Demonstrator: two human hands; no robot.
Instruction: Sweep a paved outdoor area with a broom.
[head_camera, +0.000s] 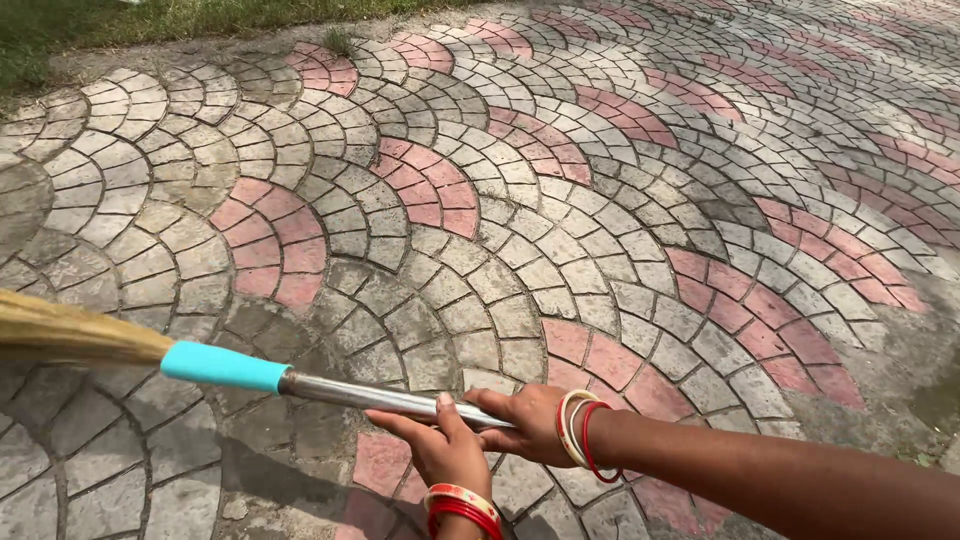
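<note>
A broom points to the left above the pavement. It has a shiny metal handle (350, 393), a turquoise collar (222, 366) and pale straw bristles (70, 332) that run off the left edge. My left hand (442, 452) comes up from the bottom edge and grips the handle, thumb on top. Red and gold bangles (462, 505) sit on that wrist. My right hand (527, 424) reaches in from the right and closes on the handle's end just behind the left hand. White and red bangles (576, 430) circle its wrist.
The ground is stone paving (560, 220) laid in fan-shaped arcs of grey and pink blocks. A strip of grass (120, 20) borders it along the top left. A dark damp patch (935, 400) lies at the right edge.
</note>
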